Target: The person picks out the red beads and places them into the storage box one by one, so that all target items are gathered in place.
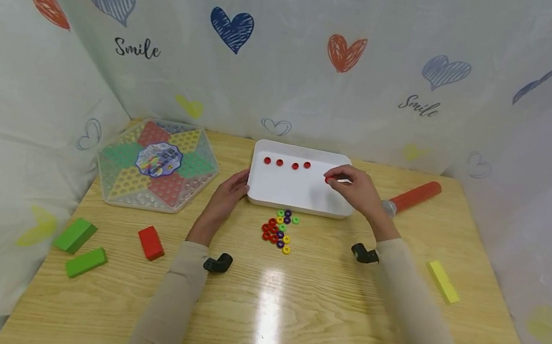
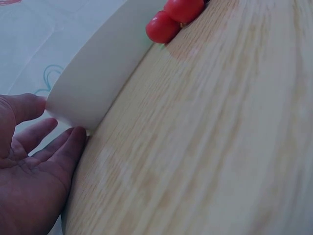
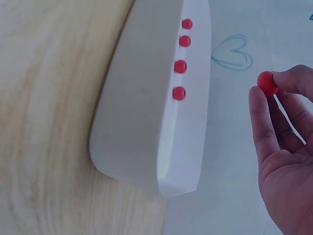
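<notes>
Pinched between right hand [image 3: 281, 147] thumb and fingertip, a red bead [image 3: 267, 82] hangs over the white tray [image 1: 283, 197], beside four red beads [image 1: 287, 163] already lined up. Left hand [image 1: 226, 197], fingers relaxed, steadies the tray's corner. Next, I'd judge, set it down in the row.

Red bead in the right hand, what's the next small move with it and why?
Probably lower the red bead onto the white tray just right of the row of four red beads. The right hand pinches it above that end, while the left hand rests on the tray's left edge, steadying it.
</notes>
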Available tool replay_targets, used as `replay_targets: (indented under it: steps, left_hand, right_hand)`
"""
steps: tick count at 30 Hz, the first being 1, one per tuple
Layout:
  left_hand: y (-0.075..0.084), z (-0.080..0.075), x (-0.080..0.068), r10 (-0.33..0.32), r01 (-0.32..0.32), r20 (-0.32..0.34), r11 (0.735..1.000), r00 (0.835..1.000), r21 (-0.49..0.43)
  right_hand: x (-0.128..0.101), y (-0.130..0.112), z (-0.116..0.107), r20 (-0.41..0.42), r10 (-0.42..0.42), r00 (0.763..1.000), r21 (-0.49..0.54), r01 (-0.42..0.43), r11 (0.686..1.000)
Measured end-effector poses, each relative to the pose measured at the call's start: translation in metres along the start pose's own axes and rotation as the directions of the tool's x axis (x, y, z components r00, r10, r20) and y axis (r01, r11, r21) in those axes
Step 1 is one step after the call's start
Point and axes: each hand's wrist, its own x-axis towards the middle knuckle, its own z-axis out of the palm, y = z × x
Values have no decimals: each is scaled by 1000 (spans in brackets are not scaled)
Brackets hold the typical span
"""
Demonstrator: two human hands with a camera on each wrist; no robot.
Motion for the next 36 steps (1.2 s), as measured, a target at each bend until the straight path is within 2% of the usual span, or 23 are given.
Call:
replay_targets:
  steps: [9, 16, 24, 30, 36]
  left_hand:
    - [-1, -1, 1, 14, -14, 7, 1000, 1000, -10]
    - [-1, 0, 1, 5, -5, -4, 1000, 1000, -1]
    - [0, -1, -1, 5, -5, -4, 1000, 1000, -1]
    - [3, -1, -4, 11, -11, 8, 1000, 1000, -6]
    - [-1, 0, -2, 17, -17, -4, 1000, 1000, -10]
  right_hand:
    - [25, 5, -10, -27, 25, 999, -36, -26, 999]
    - [43, 18, -13, -40, 85, 996, -77, -88, 993]
    - [60, 26, -9, 3, 137, 991, -95, -137, 986]
    - [70, 21, -7, 19, 154, 988, -133, -150, 980]
    - [82, 16, -8, 37, 177, 983, -157, -169, 973]
